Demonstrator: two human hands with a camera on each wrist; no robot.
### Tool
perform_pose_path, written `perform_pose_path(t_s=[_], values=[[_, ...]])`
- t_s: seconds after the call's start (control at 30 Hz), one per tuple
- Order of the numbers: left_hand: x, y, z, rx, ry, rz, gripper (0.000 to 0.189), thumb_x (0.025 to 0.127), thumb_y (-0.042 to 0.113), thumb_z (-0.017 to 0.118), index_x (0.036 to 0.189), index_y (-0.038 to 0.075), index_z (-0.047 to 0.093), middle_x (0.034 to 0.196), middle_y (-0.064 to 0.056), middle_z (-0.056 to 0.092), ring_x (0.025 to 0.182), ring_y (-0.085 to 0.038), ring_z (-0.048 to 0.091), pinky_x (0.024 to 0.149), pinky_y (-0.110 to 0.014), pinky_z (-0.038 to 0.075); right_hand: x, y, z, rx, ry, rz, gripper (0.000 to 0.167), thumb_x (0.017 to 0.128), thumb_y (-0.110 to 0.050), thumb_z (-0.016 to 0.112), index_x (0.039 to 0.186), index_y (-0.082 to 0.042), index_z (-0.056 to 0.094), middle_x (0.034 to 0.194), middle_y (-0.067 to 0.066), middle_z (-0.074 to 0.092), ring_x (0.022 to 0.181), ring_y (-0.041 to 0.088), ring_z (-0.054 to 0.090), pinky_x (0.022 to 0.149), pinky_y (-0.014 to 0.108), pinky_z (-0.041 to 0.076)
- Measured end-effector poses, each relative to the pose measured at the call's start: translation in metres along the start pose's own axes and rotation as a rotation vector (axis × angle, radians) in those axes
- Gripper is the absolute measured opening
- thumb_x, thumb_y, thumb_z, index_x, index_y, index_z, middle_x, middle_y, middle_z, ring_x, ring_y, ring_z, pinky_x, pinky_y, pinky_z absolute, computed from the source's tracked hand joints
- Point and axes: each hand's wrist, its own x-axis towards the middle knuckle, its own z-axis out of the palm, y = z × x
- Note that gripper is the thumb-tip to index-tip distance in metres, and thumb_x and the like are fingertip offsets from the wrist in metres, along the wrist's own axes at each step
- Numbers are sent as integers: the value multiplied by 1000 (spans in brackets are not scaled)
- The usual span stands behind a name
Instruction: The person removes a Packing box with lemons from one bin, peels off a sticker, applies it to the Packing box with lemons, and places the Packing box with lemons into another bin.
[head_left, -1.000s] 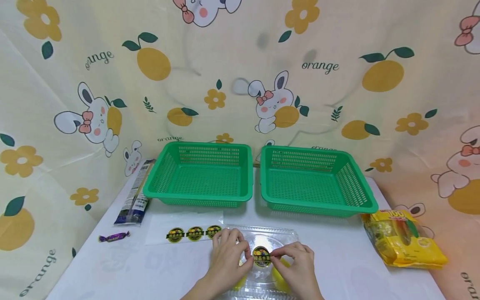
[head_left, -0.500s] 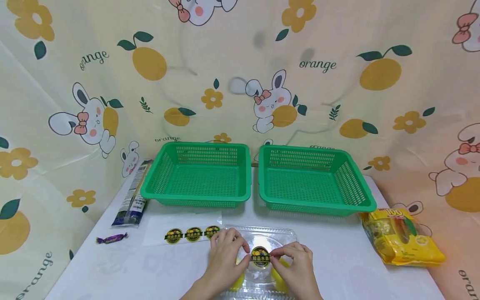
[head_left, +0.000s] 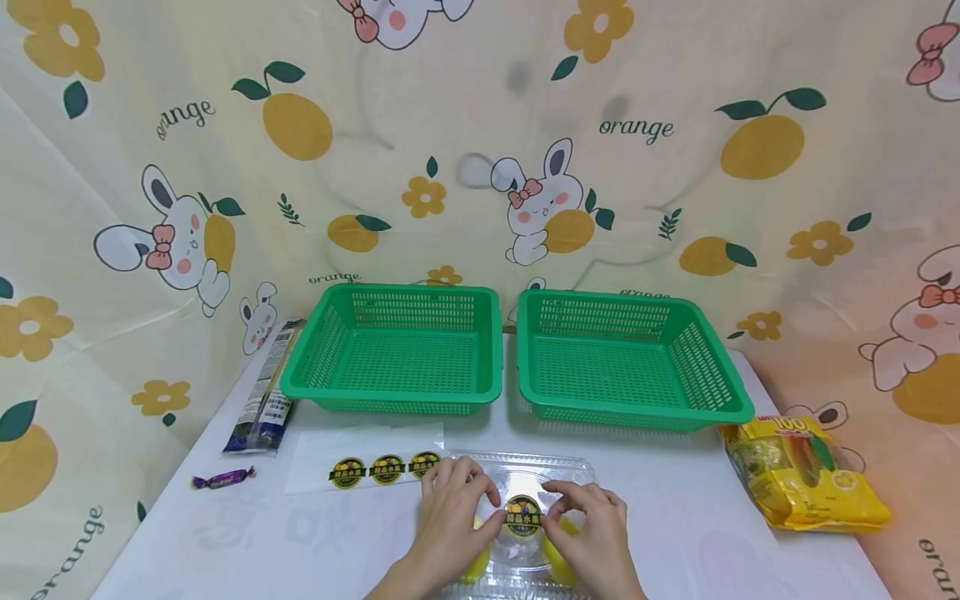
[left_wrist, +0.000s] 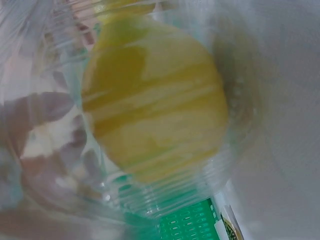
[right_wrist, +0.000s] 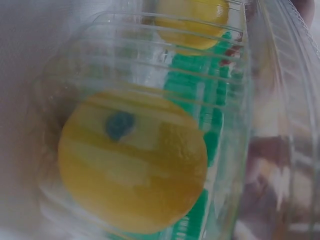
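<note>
My left hand point(head_left: 457, 521) and my right hand point(head_left: 592, 529) are both over a clear plastic box point(head_left: 517, 471), one on each side of a round black and gold sticker point(head_left: 522, 516). The sticker is on the top of the box, between my two thumbs — I cannot tell if it is stuck down flat. On my left hand, the thumb and first finger are bent, with a narrow gap between their tips, next to the sticker's left edge. On my right hand the gap is wider: my thumb is at the right edge and my first finger is up and away from it. Inside the box there is yellow fruit point(right_wrist: 132, 162) (two show in the right wrist view, and the near one has a dark spot).

On the white worktop point(head_left: 300, 550), just past my left hand, lies a pale sheet point(head_left: 311, 458) with three more round stickers point(head_left: 387, 469) in a row. Farther left are a little purple wrapped thing point(head_left: 223, 478) and a long packet point(head_left: 262, 400). Two green baskets point(head_left: 397, 403) stand side by side at the back, and a yellow bag point(head_left: 821, 492) lies on the right — well apart from my hands. Behind it all hangs a cloth point(head_left: 637, 192) with bunnies and oranges.
</note>
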Motion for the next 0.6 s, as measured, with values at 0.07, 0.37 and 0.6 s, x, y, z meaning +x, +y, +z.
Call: perform_pose_path(t_s=[0.07,0.37,0.6], values=[[0,0,0,3,4,4,20,75,26,81,79,26,61,93,11,45,97,-13,41,96,-50,34,0,-1,0,0,0,0,38,65,5,86,97,-12,74,68,-25,56,78,6,51,94,54,28],[-1,0,-1,5,11,30,20,73,25,81,79,26,62,94,11,47,98,-13,41,96,-50,34,0,1,3,-49,21,-37,38,63,7,86,92,-13,75,68,-29,52,75,3,48,93,53,29],[0,0,-2,4,18,23,18,74,22,80,78,26,63,94,10,48,98,-14,42,96,-50,34,0,1,4,-62,29,-53,38,62,8,85,90,-16,75,67,-29,51,73,9,50,92,53,29]])
